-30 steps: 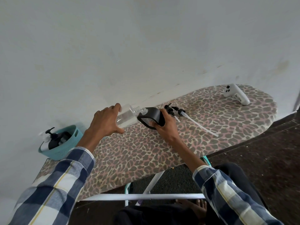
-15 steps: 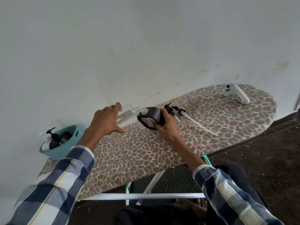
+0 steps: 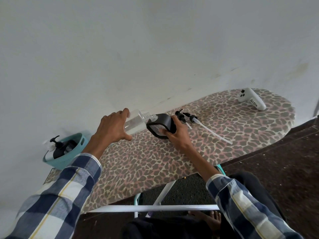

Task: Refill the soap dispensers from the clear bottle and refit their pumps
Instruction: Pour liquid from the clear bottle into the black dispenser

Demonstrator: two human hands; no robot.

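1. Plaid sleeves, blue/white/yellow check, both forearms reach out over the ironing board (image 3: 172,157). Its cover is leopard-print fabric on a rounded plank shape with white metal legs below.
2. Left hand (image 3: 112,128): grip curled round the clear bottle (image 3: 134,122), thumb under, fingers over. The bottle is smooth transparent plastic, cylindrical, tipped almost horizontal with its threaded neck pointing right. Clear liquid sits low inside it.
3. Right hand (image 3: 177,135): grip wrapped round the black dispenser (image 3: 161,125), fingers across its front face. The dispenser is a rounded-square matte black shell with a pale textured panel, tilted so its mouth meets the bottle neck. Its fill level cannot be read.
4. Just right of the dispenser, two pumps (image 3: 185,117) lie loose on the cover: black plastic heads, translucent dip tubes, the longer tube running toward the board's right edge.
5. Far left, a teal plastic basket (image 3: 69,160) with slotted walls sits at the board's end. It holds another black dispenser with its pump fitted, plus something whitish that is too unclear to identify.
6. Far right end: a white controller (image 3: 252,100), smooth plastic, handwritten label on it.
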